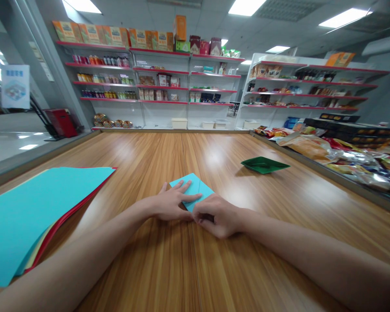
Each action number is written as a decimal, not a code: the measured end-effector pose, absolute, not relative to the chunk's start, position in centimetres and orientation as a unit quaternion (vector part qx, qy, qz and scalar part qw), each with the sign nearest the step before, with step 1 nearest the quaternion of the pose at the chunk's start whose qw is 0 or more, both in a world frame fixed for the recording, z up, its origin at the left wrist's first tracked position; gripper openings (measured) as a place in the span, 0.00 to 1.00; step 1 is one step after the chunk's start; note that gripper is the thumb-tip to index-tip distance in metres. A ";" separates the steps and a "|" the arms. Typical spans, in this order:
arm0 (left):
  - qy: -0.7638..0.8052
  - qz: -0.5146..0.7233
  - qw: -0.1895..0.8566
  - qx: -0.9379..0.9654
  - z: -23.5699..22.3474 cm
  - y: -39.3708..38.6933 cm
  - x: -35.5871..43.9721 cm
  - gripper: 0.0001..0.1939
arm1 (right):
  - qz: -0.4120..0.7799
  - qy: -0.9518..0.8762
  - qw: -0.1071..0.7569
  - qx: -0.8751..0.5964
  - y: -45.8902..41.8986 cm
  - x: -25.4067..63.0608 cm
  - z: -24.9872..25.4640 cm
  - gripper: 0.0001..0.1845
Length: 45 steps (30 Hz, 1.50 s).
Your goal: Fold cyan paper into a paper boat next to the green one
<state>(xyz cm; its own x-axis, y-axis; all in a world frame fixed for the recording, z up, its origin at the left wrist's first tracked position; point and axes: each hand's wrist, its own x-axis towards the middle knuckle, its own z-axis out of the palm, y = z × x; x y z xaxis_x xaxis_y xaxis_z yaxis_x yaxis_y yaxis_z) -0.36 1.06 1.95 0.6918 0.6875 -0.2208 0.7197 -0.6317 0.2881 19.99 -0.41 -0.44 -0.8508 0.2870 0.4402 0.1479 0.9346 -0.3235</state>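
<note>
A small turquoise folded paper [196, 187] lies on the wooden table [182, 151] in front of me. My left hand [172, 203] rests flat on its near left part, fingers stretched out and spread. My right hand [216, 215] is curled, its fingertips pinched on the paper's near corner. Both forearms reach in from the bottom of the view.
A stack of coloured paper sheets [32, 212], turquoise on top, lies at the left. A green folded paper piece [264, 164] sits to the far right. Snack packets [328, 151] fill a bin along the right edge. Store shelves [156, 82] stand behind.
</note>
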 end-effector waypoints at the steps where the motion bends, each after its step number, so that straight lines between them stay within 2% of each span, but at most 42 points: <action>1: 0.389 -0.045 0.177 0.903 1.9 1.0 -0.3 0.33 | 0.135 -0.956 0.234 -0.115 -0.5 19.9 -0.2 0.08; 4: 0.386 -0.047 0.174 0.905 1.9 1.0 -0.3 0.33 | 0.132 -0.962 0.210 -0.111 -0.5 19.8 0.1 0.10; 10: 0.392 -0.038 0.176 0.902 1.7 1.1 -0.1 0.34 | 0.221 -0.925 0.284 -0.118 -0.2 20.2 -0.6 0.07; 20: 0.392 -0.045 0.182 0.901 1.7 1.1 -0.2 0.35 | 0.202 -0.940 0.254 -0.106 -0.3 20.2 -0.7 0.09; 26: 0.392 -0.039 0.186 0.900 1.5 1.1 -0.4 0.34 | 0.269 -0.901 0.321 -0.117 -0.3 19.9 -0.5 0.06; 36: 0.392 -0.047 0.186 0.900 1.6 1.1 -0.5 0.38 | 0.213 -0.918 0.311 -0.123 -0.2 19.9 -1.1 0.08; 42: 0.389 -0.043 0.183 0.902 1.5 1.2 -0.5 0.37 | 0.193 -0.939 0.260 -0.116 -0.2 19.8 -0.8 0.09; 45: 0.391 -0.044 0.189 0.900 1.4 1.3 -0.6 0.38 | 0.213 -0.930 0.278 -0.109 -0.2 19.6 -0.7 0.09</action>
